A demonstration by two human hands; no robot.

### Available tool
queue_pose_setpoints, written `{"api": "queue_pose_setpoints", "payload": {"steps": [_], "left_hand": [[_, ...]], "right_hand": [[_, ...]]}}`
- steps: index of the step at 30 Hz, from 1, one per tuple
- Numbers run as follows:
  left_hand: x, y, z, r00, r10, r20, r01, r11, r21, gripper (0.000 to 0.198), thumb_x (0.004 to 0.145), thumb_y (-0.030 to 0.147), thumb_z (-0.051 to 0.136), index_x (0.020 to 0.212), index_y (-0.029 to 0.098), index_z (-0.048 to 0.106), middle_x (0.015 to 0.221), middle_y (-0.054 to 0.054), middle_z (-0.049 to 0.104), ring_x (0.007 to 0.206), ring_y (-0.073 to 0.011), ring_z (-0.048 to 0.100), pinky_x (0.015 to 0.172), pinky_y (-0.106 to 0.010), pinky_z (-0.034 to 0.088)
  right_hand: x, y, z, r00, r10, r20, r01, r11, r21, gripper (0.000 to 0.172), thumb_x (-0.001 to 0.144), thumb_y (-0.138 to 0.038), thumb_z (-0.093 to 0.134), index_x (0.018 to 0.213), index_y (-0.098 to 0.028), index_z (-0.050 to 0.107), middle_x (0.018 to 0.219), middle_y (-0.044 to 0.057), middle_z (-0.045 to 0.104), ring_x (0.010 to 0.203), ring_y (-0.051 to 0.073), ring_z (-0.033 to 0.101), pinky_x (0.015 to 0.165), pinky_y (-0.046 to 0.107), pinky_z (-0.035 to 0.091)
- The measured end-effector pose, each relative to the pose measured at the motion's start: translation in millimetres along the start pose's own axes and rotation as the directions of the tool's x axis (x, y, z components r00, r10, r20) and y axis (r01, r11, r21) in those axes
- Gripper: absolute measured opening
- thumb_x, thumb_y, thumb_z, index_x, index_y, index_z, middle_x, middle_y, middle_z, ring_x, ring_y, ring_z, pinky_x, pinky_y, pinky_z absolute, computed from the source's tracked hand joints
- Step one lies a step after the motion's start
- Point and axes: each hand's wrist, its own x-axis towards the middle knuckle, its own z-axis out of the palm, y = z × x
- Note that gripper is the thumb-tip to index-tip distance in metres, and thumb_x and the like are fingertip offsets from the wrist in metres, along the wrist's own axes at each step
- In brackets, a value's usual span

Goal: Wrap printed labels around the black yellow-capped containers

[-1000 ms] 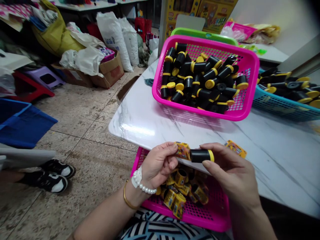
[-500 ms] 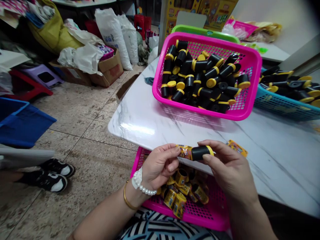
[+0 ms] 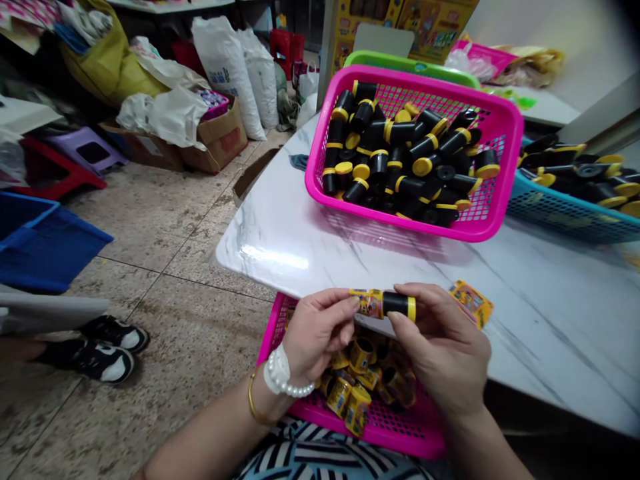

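Between my hands, above the table's near edge, is a black canister with a yellow cap (image 3: pixel 399 304). The fingers and thumb of my right hand (image 3: pixel 445 340) are closed round its capped end. My left hand (image 3: pixel 320 327) pinches a printed yellow sleeve (image 3: pixel 369 305), which lies around or against the canister's other end; how far it overlaps I cannot tell. Below my hands, a pink basket (image 3: pixel 400 437) by my lap contains several printed yellow sleeves (image 3: pixel 350 400). To the right of my right hand, a flat printed yellow piece (image 3: pixel 473 303) lies on the white marbled table (image 3: pixel 300 263).
A second pink basket (image 3: pixel 410 230) on the table is full of black canisters with yellow caps; a blue basket (image 3: pixel 575 210) at right holds more. A blue bin (image 3: pixel 55 253), cardboard boxes (image 3: pixel 215 140) and white sacks (image 3: pixel 227 73) stand on the floor. Another person's shoes (image 3: pixel 107 347) show at left.
My right hand has shifted left with the canister, its capped end now nearer my left hand. The sleeve looks fuller and rounder at the canister's end. The flat printed piece shows more.
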Motion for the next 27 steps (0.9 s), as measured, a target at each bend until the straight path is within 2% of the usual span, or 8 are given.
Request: {"api": "queue_pose_setpoints", "payload": {"steps": [3, 5, 7, 10, 13, 17, 23, 27], "left_hand": [[-8, -1, -4.6, 0.979, 0.198, -0.040, -0.184, 0.956, 0.227, 0.026, 0.080, 0.036, 0.082, 0.086, 0.012, 0.074, 0.058, 0.004, 0.056, 0.043, -0.0018, 0.039, 0.040, -0.013, 0.029], [-12, 3, -8.9, 0.925, 0.377, -0.055, -0.337, 0.875, 0.347, 0.023, 0.078, 0.032, 0.083, 0.091, 0.015, 0.073, 0.070, 0.002, 0.061, 0.053, -0.0037, 0.048, 0.049, -0.014, 0.041], [-12, 11, -11.9, 0.874, 0.485, -0.018, -0.427, 0.787, 0.445, 0.038, 0.071, 0.024, 0.089, 0.104, 0.019, 0.072, 0.087, 0.000, 0.067, 0.068, -0.0070, 0.058, 0.063, -0.017, 0.050], [-7, 23, -11.7, 0.901, 0.384, 0.202, -0.429, 0.716, 0.550, 0.060, 0.063, 0.017, 0.092, 0.120, 0.021, 0.071, 0.110, -0.006, 0.071, 0.089, -0.0142, 0.065, 0.083, -0.026, 0.055], [1, 28, -8.5, 0.919, 0.202, 0.337, -0.367, 0.751, 0.549, 0.043, 0.070, 0.021, 0.088, 0.111, 0.016, 0.075, 0.103, -0.008, 0.076, 0.092, -0.0182, 0.068, 0.086, -0.031, 0.055], [10, 27, -4.7, 0.921, 0.171, 0.349, -0.342, 0.785, 0.517, 0.032, 0.070, 0.021, 0.088, 0.100, 0.015, 0.078, 0.093, -0.005, 0.076, 0.083, -0.0154, 0.068, 0.080, -0.028, 0.054], [14, 24, 4.0, 0.913, 0.093, 0.398, -0.279, 0.854, 0.438, 0.034, 0.071, 0.022, 0.088, 0.102, 0.015, 0.077, 0.091, -0.004, 0.075, 0.082, -0.0138, 0.067, 0.078, -0.026, 0.053], [19, 19, 13.7, 0.922, 0.140, 0.361, -0.321, 0.797, 0.511, 0.027, 0.070, 0.021, 0.088, 0.094, 0.014, 0.077, 0.087, -0.003, 0.074, 0.080, -0.0128, 0.065, 0.081, -0.026, 0.052]], "right_hand": [[-2, 4, -2, 1.000, -0.024, -0.008, 0.025, 0.999, 0.047, 0.031, 0.082, -0.011, 0.074, 0.108, -0.028, 0.075, 0.098, 0.001, 0.070, 0.090, 0.017, 0.069, 0.075, 0.026, 0.059], [-3, 5, -6, 0.998, -0.043, -0.034, 0.044, 0.998, 0.039, 0.033, 0.082, -0.011, 0.074, 0.110, -0.028, 0.075, 0.099, 0.002, 0.071, 0.092, 0.018, 0.070, 0.077, 0.029, 0.059], [-5, 6, -11, 0.998, -0.056, -0.034, 0.057, 0.998, 0.017, 0.033, 0.083, -0.012, 0.075, 0.111, -0.029, 0.075, 0.099, 0.002, 0.072, 0.092, 0.019, 0.070, 0.077, 0.030, 0.059], [-7, 6, -17, 0.997, -0.073, 0.037, 0.073, 0.997, 0.008, 0.036, 0.083, -0.014, 0.076, 0.115, -0.031, 0.075, 0.103, 0.003, 0.071, 0.094, 0.020, 0.068, 0.075, 0.031, 0.058], [-8, 10, -24, 0.984, -0.107, 0.144, 0.111, 0.994, -0.015, 0.047, 0.083, -0.015, 0.078, 0.125, -0.034, 0.072, 0.108, 0.004, 0.068, 0.097, 0.020, 0.066, 0.077, 0.031, 0.056], [-7, 19, -34, 0.952, -0.169, 0.255, 0.197, 0.976, -0.091, 0.057, 0.082, -0.020, 0.081, 0.135, -0.038, 0.066, 0.109, 0.004, 0.065, 0.097, 0.021, 0.064, 0.077, 0.032, 0.054], [-6, 23, -36, 0.955, -0.216, 0.204, 0.245, 0.961, -0.128, 0.062, 0.081, -0.019, 0.083, 0.137, -0.038, 0.065, 0.106, 0.004, 0.063, 0.094, 0.020, 0.062, 0.076, 0.033, 0.050], [-6, 24, -28, 0.935, -0.253, 0.247, 0.288, 0.951, -0.113, 0.060, 0.083, -0.018, 0.080, 0.137, -0.038, 0.064, 0.101, 0.003, 0.062, 0.088, 0.018, 0.062, 0.071, 0.031, 0.051]]}}
